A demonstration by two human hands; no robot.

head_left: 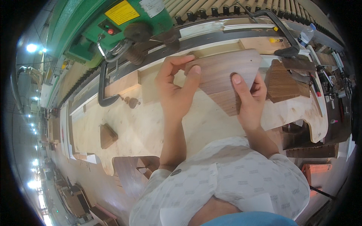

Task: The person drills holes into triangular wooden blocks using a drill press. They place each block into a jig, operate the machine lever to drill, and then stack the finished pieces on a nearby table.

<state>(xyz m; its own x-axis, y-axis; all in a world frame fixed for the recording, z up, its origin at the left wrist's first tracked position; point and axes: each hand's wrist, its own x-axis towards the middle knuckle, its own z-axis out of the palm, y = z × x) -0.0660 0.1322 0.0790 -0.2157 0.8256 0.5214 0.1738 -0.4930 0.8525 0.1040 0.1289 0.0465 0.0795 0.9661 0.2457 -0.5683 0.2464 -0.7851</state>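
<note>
A flat brown wood panel with slanted sides [220, 77] is held up between both my hands, above the pale plywood worktop [147, 130]. My left hand [176, 84] pinches its left corner between thumb and fingers. On the panel's right side, my right hand [249, 98] has its thumb on the front face and its fingers curled behind the edge. Beside the right hand sits a stack of similarly angled brown wood pieces [279, 83]. A smaller stack of brown wood pieces [108, 135] lies off to the left.
A green machine [85, 34] with a red button stands at the back left. Two black clamps [102, 84] grip the worktop's far side. A yellow-handled tool [275, 40] and a plastic bottle [307, 35] lie at the back right. Rollers [218, 8] run behind.
</note>
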